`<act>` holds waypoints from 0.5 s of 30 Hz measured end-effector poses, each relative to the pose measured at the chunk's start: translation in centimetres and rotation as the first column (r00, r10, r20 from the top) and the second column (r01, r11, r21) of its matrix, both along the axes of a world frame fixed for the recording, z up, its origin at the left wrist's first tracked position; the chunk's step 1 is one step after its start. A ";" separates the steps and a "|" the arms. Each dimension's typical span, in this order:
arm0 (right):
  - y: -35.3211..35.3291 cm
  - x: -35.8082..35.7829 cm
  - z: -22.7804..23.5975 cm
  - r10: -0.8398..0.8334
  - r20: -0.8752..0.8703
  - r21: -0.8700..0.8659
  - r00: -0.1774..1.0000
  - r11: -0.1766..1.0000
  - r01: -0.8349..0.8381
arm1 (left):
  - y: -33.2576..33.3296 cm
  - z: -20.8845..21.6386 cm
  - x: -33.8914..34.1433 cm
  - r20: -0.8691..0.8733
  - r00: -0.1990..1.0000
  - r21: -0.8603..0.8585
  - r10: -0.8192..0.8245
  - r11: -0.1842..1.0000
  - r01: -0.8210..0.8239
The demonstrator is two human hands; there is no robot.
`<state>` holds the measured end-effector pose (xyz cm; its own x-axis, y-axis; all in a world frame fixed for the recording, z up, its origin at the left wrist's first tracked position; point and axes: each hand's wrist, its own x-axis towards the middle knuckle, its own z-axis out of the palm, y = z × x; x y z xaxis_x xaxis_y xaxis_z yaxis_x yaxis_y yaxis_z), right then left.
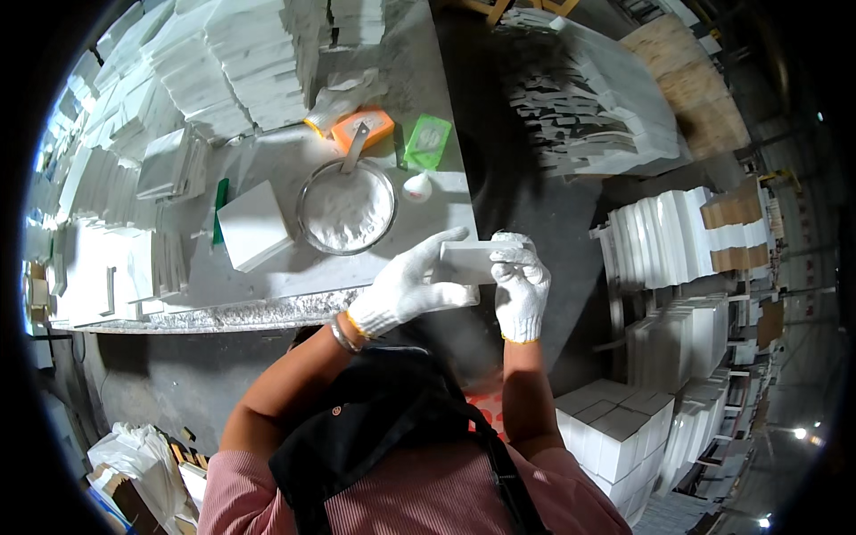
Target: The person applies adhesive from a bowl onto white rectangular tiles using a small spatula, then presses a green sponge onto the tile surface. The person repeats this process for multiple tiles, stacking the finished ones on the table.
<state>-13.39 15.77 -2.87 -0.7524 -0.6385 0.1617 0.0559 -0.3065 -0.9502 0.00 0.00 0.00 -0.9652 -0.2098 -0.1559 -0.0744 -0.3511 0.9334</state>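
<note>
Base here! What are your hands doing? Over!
Right hand gripping white tile. Left hand spread at tile's left end. Bowl farther left, not blocking.

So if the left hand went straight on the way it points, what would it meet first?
Most likely the tile in the right hand. The left hand is spread at the tile's left end; depth leaves contact unclear.

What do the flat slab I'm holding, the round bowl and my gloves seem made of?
Slab: perhaps stone or ceramic; smooth, pale face. Bowl: likely metal; shiny, reflective rim. Gloves: knitted fabric, probably cotton; matte, with ribbed cuffs.
</note>
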 end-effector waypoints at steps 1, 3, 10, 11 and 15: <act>-0.1 0.4 0.1 -0.030 0.030 0.034 0.999 0.999 0.029 | 0.4 0.6 -0.7 0.070 0.996 -0.112 0.055 0.993 -0.047; 0.4 -0.4 0.8 -0.020 -0.025 0.126 0.999 0.992 0.023 | 1.1 -2.3 -2.3 -0.041 0.984 -0.166 0.173 0.970 -0.177; 1.5 -3.8 2.1 0.030 -0.032 0.122 0.999 0.992 -0.026 | -2.0 -4.7 -2.3 -0.102 0.982 -0.001 0.156 0.988 -0.157; 2.5 -4.9 2.4 0.040 -0.045 0.195 0.998 0.980 -0.030 | -2.2 -5.3 -2.3 -0.118 0.979 -0.013 0.165 0.986 -0.168; 1.2 -6.5 5.4 0.206 -0.183 0.466 0.961 0.879 -0.099 | -2.8 -4.8 -2.4 -0.120 0.988 -0.137 0.093 0.985 -0.109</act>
<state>-19.85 16.93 2.49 -0.6184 -0.7856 -0.0196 -0.1601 0.1503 -0.9756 -2.41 -2.85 -4.76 -0.9476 -0.3193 -0.0089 0.0629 -0.2137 0.9749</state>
